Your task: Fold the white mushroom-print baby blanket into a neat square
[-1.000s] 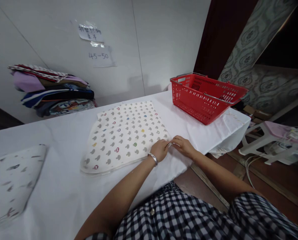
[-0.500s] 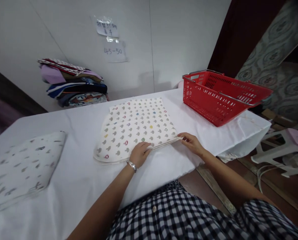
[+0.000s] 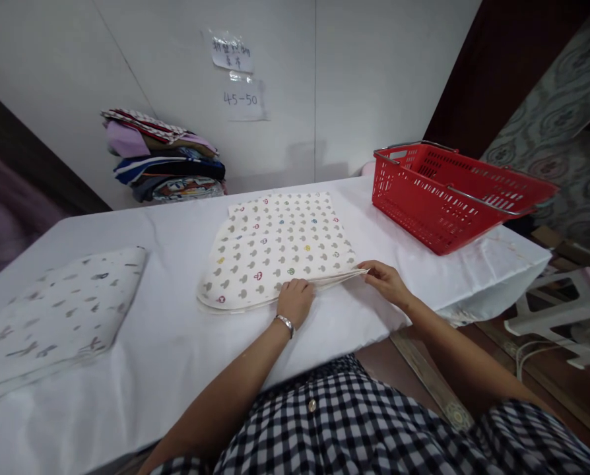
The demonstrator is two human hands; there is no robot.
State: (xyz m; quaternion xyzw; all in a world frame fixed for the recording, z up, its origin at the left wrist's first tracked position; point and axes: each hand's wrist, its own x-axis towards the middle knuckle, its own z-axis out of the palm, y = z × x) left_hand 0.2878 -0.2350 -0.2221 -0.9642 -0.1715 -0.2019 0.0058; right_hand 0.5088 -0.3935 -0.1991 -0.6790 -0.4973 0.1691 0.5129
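Note:
A folded white cloth [image 3: 280,247] printed with small grey and coloured mushrooms lies flat in the middle of the white-covered table [image 3: 176,330]. My left hand [image 3: 295,300], with a silver bracelet at the wrist, grips the cloth's near edge. My right hand [image 3: 385,280] pinches the cloth's near right corner, fingers closed on the layered edge. About a hand's width of cloth edge separates the two hands.
A red plastic basket [image 3: 453,198] with metal handles stands at the table's right end. A folded white patterned cloth [image 3: 52,316] lies at the left. A stack of folded fabrics [image 3: 163,158] rests against the back wall under paper notes. A white stool [image 3: 567,310] stands right of the table.
Both hands were together at the cloth's near right corner. My left hand has slid left along the near edge, while my right hand stays at the corner. The view turned left.

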